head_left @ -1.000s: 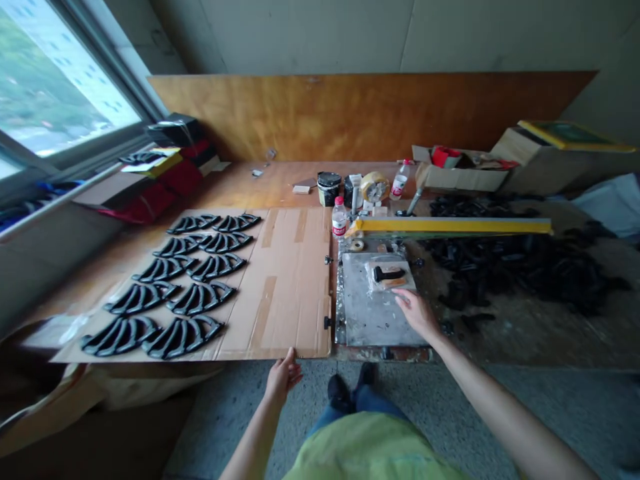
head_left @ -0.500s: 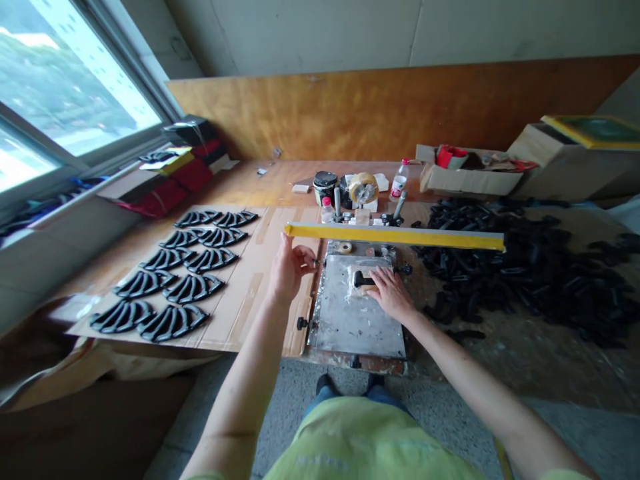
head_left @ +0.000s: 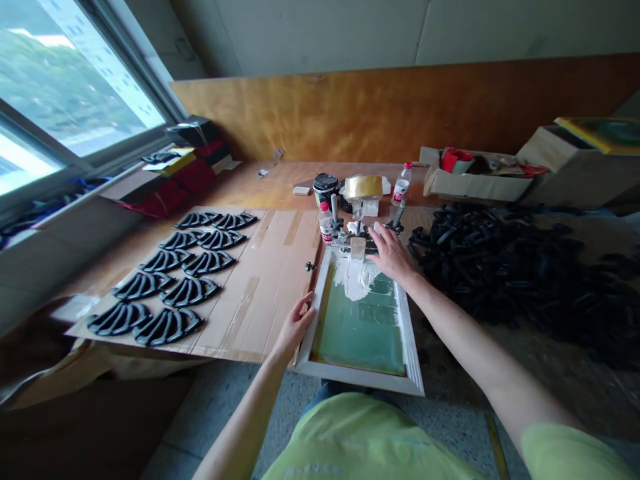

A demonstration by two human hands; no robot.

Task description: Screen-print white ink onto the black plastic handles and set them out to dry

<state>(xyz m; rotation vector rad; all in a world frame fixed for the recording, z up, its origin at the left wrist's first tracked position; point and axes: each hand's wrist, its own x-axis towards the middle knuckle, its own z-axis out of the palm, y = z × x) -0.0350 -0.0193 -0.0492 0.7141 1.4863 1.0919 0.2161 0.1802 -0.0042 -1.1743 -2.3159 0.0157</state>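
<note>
The brown tabletop [head_left: 250, 190] spans the frame; a cardboard sheet [head_left: 273, 267] lies left of centre, a black pile [head_left: 500, 273] at right. The green framed screen [head_left: 357, 337] sits lower centre. Of the hands, the left hand [head_left: 299, 321] curls at its left edge, grip unclear; the right hand [head_left: 393, 255], spread and visibly unfilled, nears white paste [head_left: 356, 280].

Daylight is pouring in through the window [head_left: 35, 80] beyond the desk's [head_left: 275, 189] left edge, its bright patches washing out. The wooden board [head_left: 310, 120] along the far edge is showing a soft sheen. Toward the right edge, the black heap [head_left: 500, 280] is sinking into dimness, losing detail. Wide-angle distortion is stretching the box [head_left: 560, 167] at the far right corner, and outlines there are looking soft.
</note>
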